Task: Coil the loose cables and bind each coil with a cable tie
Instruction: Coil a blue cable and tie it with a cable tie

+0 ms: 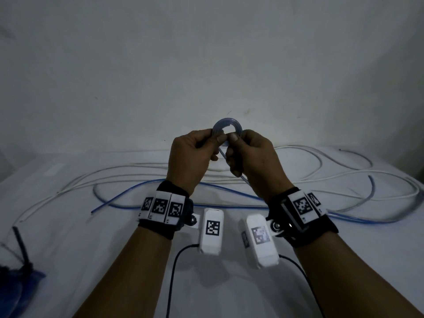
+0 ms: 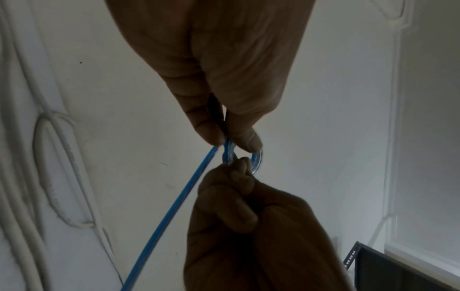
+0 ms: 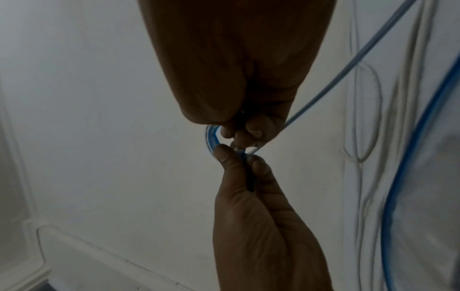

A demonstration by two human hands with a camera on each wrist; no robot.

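Blue translucent cable (image 1: 231, 201), head view: a small tight coil (image 1: 227, 130) of it is raised between the two hands, above the table (image 1: 91, 260). Left hand (image 1: 191, 157) pinches the coil's left side with thumb and forefinger; right hand (image 1: 251, 157) pinches the lower right side, thumb on top. One strand runs down from the coil between the palms to the long uncoiled remainder, which lies below and beyond both wrists and out to the right. White cable (image 1: 321, 175) sprawls loose beyond the hands, untouched. Near the left forearm, at the frame edge, lies a dark bundle (image 1: 20, 269) with what looks like a black tie on it; too cropped to say whether it is a finished coil.

Left wrist view: left hand's fingertips (image 2: 248, 137) clamp the coil (image 2: 256, 159) from above, right hand (image 2: 248, 226) curled round it from below. The free strand leaves down-left, taut.

Right wrist view: same grip seen from the other side; coil (image 3: 211, 137) only a few turns thick. A dark sliver sits between the left hand's thumb and finger; cannot tell what it is.

Judgement: early stage. Blue cable barely started, most of its length still to wind; no tie on this coil. White cable not begun.
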